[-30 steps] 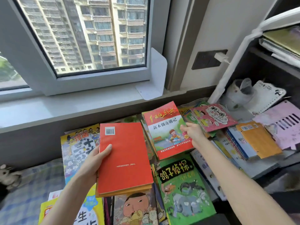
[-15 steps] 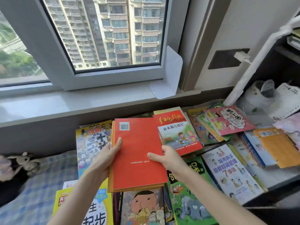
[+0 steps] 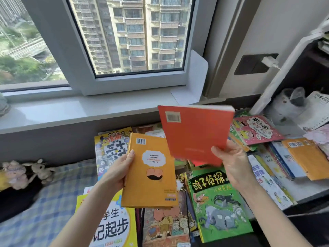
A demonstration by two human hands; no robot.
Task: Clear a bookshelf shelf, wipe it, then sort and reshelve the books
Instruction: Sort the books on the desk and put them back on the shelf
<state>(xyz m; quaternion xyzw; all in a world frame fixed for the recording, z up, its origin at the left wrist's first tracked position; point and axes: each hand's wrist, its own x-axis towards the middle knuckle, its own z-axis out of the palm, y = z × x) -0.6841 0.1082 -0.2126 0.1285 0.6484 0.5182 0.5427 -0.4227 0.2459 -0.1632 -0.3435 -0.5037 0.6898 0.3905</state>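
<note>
Red book (image 3: 194, 132): held up right of centre on my feed, above the books lying flat. Its back cover faces the camera, with a barcode label at the far-left corner. Blurred.
Red book axis: the long axis runs from the near-right corner up and away toward the windowsill (image 3: 71, 111), leaning left. The pale page edge is at the far end.
Right hand (image 3: 233, 161): clamped on the red book's near-right corner, thumb on the cover. I cannot see the fingers behind it.
Orange book (image 3: 149, 172): held lower and left of the red one, back cover up, barcode at the far end. The red book's near-left corner overlaps its far-right corner in my view. I cannot tell whether they touch.
Orange book axis: almost straight, near to far.
Left hand (image 3: 121, 168): grips the orange book's left long edge, thumb lying on the cover, fingers underneath.
Books lying flat: green book (image 3: 219, 204) below the red one, title end away from me. Pink book (image 3: 256, 130) farther right. Yellow book (image 3: 110, 225) beneath the left wrist.
Surroundings: bookshelf (image 3: 306, 72) at far right. Plush toys (image 3: 26, 172) on a checked blanket (image 3: 44, 211) at left.
</note>
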